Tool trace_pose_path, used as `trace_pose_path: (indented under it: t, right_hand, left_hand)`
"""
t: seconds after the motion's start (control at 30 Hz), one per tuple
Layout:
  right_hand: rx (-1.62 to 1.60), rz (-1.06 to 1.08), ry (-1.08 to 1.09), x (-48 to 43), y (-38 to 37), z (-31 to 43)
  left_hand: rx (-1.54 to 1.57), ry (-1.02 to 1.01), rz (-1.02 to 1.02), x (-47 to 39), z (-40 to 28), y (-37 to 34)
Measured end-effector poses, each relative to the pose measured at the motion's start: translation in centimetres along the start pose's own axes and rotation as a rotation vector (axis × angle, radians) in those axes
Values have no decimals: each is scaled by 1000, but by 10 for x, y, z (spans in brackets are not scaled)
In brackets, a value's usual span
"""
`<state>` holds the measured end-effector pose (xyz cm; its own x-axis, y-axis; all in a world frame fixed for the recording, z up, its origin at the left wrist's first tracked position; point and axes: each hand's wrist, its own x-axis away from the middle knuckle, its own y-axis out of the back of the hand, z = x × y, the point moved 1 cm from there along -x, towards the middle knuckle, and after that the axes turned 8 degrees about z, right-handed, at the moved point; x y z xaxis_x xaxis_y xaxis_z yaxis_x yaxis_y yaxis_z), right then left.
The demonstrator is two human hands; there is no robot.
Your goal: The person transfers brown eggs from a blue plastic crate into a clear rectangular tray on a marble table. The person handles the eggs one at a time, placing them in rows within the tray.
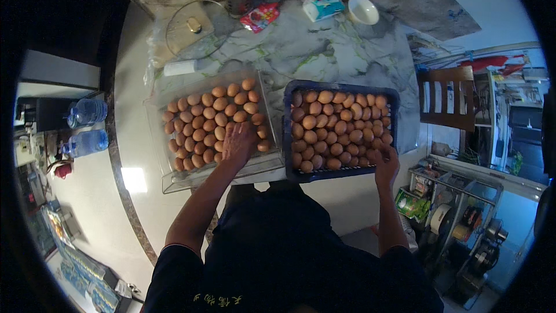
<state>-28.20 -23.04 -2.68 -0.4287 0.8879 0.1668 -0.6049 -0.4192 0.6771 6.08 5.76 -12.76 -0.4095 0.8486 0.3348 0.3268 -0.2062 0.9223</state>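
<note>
Brown eggs point(208, 113) lie in rows in a clear plastic bin point(167, 182) on the left. My left hand point(239, 141) is inside this bin, back upward and fingers pointing down among the eggs at its right side. Whether an egg is under the fingers is hidden. To the right stands a dark blue plastic crate point(341, 85), filled with more brown eggs point(332, 132) in a looser heap. At the crate's front right corner is my right hand point(386, 163), its fingers bent by the outermost eggs; its grip is unclear.
Both containers stand at the front edge of a marble-patterned table point(321, 52). Farther back are a glass lid point(195, 26), a red packet point(260, 16), a tissue pack point(323, 7) and a white bowl point(363, 10). A wooden chair point(447, 76) stands at the right.
</note>
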Motion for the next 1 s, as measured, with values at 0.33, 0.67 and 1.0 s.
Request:
trace_pose_path:
  t: [0.33,0.67,1.0]
  right_hand:
    - [752,77,328,-33,-14,11]
    - [945,258,327,-60,-25,10]
    - [874,93,443,-56,-21,-11]
  left_hand:
    - [116,-6,-72,7,11,-25]
    - [22,-30,57,0,11,-21]
    - [377,240,-372,24,35,1]
